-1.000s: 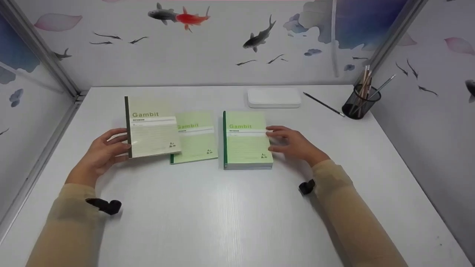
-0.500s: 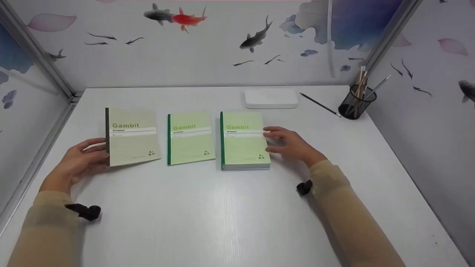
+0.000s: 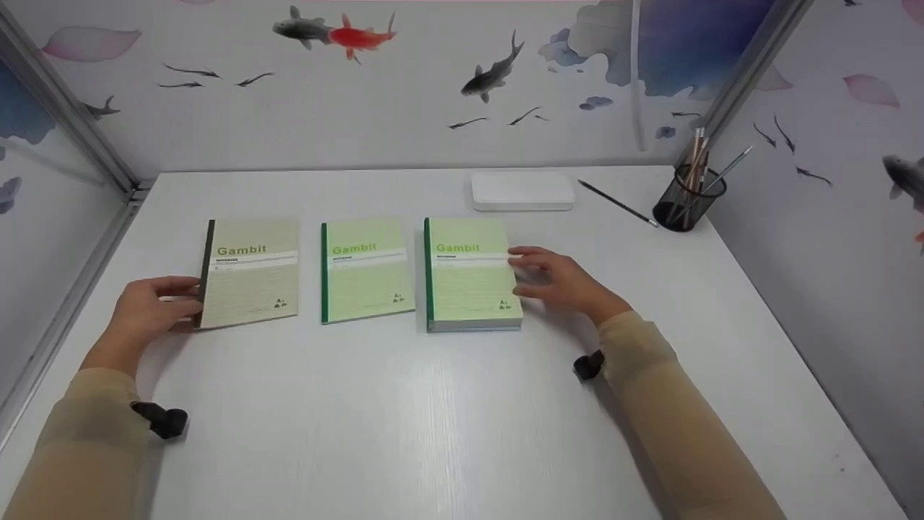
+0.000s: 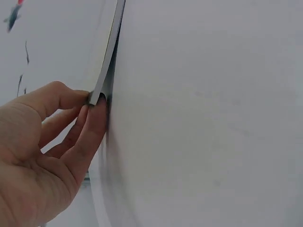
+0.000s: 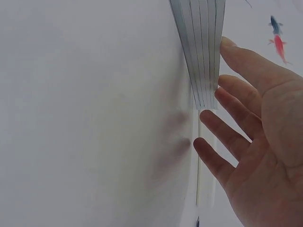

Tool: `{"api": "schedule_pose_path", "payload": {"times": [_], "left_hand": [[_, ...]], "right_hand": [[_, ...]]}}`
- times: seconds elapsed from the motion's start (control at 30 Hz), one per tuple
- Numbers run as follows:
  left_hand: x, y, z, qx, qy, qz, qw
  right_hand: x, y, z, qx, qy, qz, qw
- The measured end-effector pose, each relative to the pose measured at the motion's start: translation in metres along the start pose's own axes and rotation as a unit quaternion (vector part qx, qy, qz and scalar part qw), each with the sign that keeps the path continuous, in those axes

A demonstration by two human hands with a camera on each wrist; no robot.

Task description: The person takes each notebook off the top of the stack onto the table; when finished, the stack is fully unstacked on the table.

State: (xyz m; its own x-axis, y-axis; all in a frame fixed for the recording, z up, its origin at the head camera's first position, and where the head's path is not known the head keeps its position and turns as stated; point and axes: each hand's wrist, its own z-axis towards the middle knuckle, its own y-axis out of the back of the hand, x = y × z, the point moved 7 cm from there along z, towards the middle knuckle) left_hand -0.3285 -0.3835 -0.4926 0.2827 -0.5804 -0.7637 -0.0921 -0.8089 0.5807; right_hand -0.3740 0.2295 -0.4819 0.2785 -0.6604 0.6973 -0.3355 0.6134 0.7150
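Observation:
My left hand (image 3: 148, 310) pinches the dark spine edge of a grey-beige notebook (image 3: 253, 289) at the left. The left wrist view shows the thumb on top of that notebook (image 4: 110, 52) and fingertips under its slightly raised edge. To its right a single green notebook (image 3: 367, 289) lies flat on the table. Beside that stands a stack of green notebooks (image 3: 473, 289), several thick. My right hand (image 3: 567, 282) rests at the stack's right side, fingers spread. In the right wrist view the thumb touches the top of the stack (image 5: 201, 52), and the lower fingers reach past its corner.
A white flat case (image 3: 522, 193) lies at the back of the white table (image 3: 375, 419). A dark pencil (image 3: 618, 203) lies to its right. A black mesh pen cup (image 3: 686, 206) with several pencils stands at the back right corner. Printed walls (image 3: 361, 101) enclose the back and sides.
My left hand has carried the grey-beige notebook left and down from over the single green notebook to the table, uncovering the green one. The right hand has stayed beside the stack.

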Motion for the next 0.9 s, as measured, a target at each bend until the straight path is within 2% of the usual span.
{"api": "schedule_pose_path", "payload": {"times": [0.1, 0.17, 0.4, 0.63, 0.73, 0.9], "left_hand": [[-0.009, 0.000, -0.001, -0.008, -0.018, 0.062, 0.9979], [-0.015, -0.001, -0.001, -0.007, -0.025, 0.085, 0.9961], [-0.023, -0.008, -0.002, 0.020, -0.014, 0.135, 0.9905], [-0.031, -0.013, -0.002, 0.009, -0.037, 0.175, 0.9839], [-0.036, -0.015, -0.005, -0.008, -0.062, 0.216, 0.9743], [-0.049, -0.023, -0.012, -0.059, -0.101, 0.288, 0.9504]], "right_hand": [[-0.002, 0.000, 0.000, 0.002, -0.016, -0.002, 1.000], [-0.003, 0.000, -0.001, 0.002, -0.022, -0.004, 1.000], [-0.002, 0.001, -0.003, 0.004, -0.030, 0.001, 1.000], [-0.001, 0.002, -0.003, 0.005, -0.023, -0.002, 1.000], [0.001, 0.002, -0.002, 0.007, -0.012, -0.007, 1.000], [0.004, 0.000, -0.001, 0.013, 0.000, -0.016, 1.000]]}}
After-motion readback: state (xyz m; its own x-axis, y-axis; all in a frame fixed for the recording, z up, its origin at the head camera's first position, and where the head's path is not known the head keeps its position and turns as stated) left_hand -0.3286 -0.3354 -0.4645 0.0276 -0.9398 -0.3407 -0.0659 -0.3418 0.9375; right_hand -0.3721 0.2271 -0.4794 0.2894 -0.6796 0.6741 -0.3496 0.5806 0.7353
